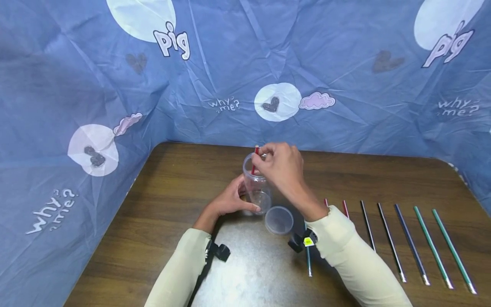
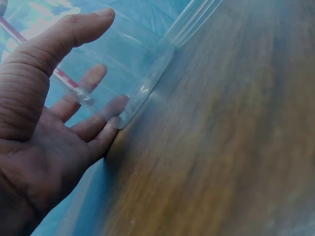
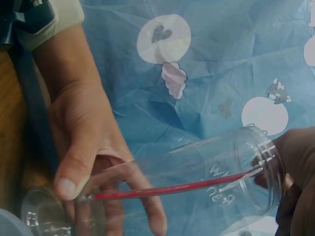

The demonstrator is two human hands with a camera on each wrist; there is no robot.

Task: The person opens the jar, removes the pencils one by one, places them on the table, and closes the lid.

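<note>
A clear plastic jar (image 1: 258, 186) stands upright near the middle of the table, with its mouth uncovered. My left hand (image 1: 232, 198) holds its lower part, the thumb in front and the fingers around the far side. My right hand (image 1: 281, 164) is at the rim and pinches the upper end of a red pencil (image 3: 172, 190). Most of that pencil is inside the jar, tilted, its eraser end down near the bottom by my left fingers. In the left wrist view, the jar's wall (image 2: 142, 54) shows between thumb and fingers.
A round translucent lid (image 1: 279, 220) lies just in front of the jar. To the right is a row of pencils: red (image 1: 346, 209), black (image 1: 368, 226), blue (image 1: 412, 243) and green (image 1: 433, 247). A teal pencil (image 1: 309, 262) lies partly beneath my right wrist. Blue printed cloth (image 1: 238, 64) hangs behind the table.
</note>
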